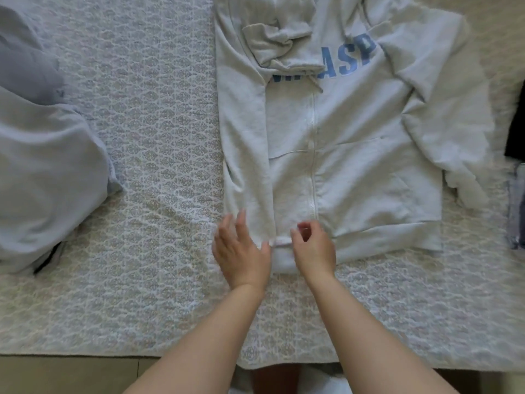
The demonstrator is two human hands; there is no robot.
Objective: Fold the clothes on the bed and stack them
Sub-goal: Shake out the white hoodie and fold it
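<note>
A light grey zip hoodie (pixel 355 155) with blue letters lies front-up on the bed. Its left side is folded inward, with that sleeve bunched up near the chest. The right sleeve (pixel 443 115) lies spread out to the right. My left hand (pixel 241 248) rests flat, fingers straight, on the folded left edge at the hem. My right hand (pixel 312 245) hovers over the hem by the zip, fingers loosely curled and holding nothing.
A pale blue-grey heap of clothes (pixel 42 152) lies at the left of the patterned bedspread (pixel 159 137). Dark and blue-grey garments (pixel 517 166) sit at the right edge. The bed's near edge (pixel 113 355) borders the floor below.
</note>
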